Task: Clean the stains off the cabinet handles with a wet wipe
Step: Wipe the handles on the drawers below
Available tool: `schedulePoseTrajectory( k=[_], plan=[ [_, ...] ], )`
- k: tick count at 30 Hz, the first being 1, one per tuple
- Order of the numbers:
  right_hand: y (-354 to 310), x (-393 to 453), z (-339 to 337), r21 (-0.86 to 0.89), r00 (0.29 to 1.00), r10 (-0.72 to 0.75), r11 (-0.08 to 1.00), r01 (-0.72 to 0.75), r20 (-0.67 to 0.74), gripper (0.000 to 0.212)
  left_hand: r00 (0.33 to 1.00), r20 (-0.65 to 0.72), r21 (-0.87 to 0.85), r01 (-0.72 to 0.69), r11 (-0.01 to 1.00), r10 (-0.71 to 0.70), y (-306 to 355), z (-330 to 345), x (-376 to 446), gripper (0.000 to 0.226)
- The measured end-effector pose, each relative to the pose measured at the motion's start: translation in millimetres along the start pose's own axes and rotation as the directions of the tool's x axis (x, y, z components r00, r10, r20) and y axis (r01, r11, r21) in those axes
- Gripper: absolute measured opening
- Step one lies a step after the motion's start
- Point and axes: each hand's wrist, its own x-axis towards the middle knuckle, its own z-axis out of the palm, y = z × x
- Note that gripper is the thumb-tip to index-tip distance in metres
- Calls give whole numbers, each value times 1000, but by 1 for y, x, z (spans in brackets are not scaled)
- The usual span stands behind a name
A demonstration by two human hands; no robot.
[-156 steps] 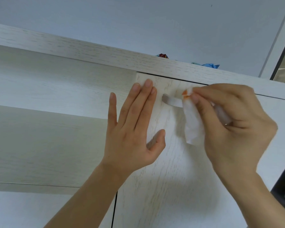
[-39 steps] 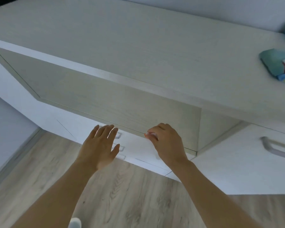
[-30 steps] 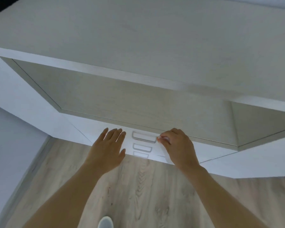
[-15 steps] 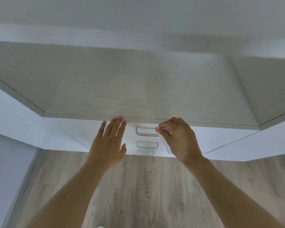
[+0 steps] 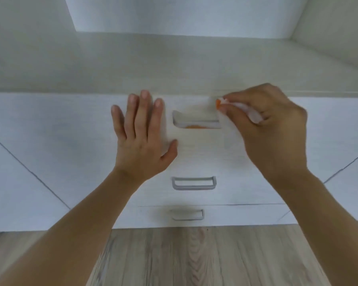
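Our left hand [image 5: 142,139] lies flat with fingers spread on the drawer front, our right hand [image 5: 271,129] pinches the wet wipe [image 5: 253,114] by the top handle [image 5: 195,122], whose orange stain [image 5: 194,126] we think still needs wiping.

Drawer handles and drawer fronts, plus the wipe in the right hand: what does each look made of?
Drawer handles: likely brushed or satin metal, judging by the grey, dull sheen; painted plastic is possible. Drawer fronts: pale wood-grain laminate or veneer, matte, with faint streaks. Wipe, gripped in the right hand: soft white nonwoven or paper, crumpled, with an orange smear at its tip.
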Motion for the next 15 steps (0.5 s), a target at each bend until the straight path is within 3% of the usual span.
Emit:
schedulePoseTrajectory(
  k=[6,15],
  plan=[
    [11,-23,-4,22,990,-81,996,84,-115,5,990,-137,20,-23,1000,26,-1,12,0,79],
    [31,-26,-11,33,989,-49,998,55,-142,2,989,-148,-6,-21,1000,20,2,8,0,73]
  ],
)
